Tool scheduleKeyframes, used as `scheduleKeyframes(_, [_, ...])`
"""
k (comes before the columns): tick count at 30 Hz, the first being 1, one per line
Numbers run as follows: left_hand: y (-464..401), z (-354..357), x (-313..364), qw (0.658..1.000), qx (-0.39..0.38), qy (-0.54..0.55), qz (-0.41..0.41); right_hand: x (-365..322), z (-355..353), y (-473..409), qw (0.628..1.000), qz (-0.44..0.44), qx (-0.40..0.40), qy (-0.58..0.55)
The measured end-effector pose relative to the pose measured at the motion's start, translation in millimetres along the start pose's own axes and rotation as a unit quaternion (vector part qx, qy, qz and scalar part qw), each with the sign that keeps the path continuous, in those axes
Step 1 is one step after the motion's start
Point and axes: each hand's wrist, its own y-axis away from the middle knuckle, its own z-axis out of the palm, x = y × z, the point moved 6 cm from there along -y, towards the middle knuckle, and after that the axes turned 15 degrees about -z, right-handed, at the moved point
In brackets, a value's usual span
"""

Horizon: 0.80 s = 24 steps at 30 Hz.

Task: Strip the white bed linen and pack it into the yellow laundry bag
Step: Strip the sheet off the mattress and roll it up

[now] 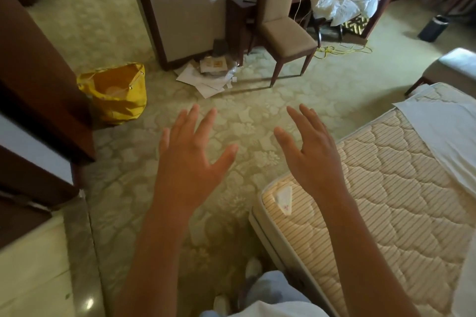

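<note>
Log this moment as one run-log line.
left hand open, empty | right hand open, empty | yellow laundry bag on floor | white sheet on mattress

The floor (231, 121) is pale green carpet with a floral pattern. On it stand the yellow laundry bag (116, 92) (mouth open, beside a dark wooden panel), a beige upholstered chair (286, 33), a scatter of white papers (206, 80) and a yellow cable (342, 50). The mattress (386, 201), quilted and bare, carries a white sheet (443, 134) at its far side.
</note>
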Motion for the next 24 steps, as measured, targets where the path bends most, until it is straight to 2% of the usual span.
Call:
scheduleKeyframes(10, [-187,42,2,0.999,-0.014,-0.044,0.025,64,59,-161,1.000,0.012,0.026,-0.007])
scheduleKeyframes(17, [-363,84,56,0.996,-0.030,-0.060,0.058,138,76,-310,0.997,0.056,0.041,-0.041])
scheduleKeyframes(24, [-469,133,98,0.993,-0.071,-0.056,0.080,198,71,-410,0.996,0.065,0.060,-0.018])
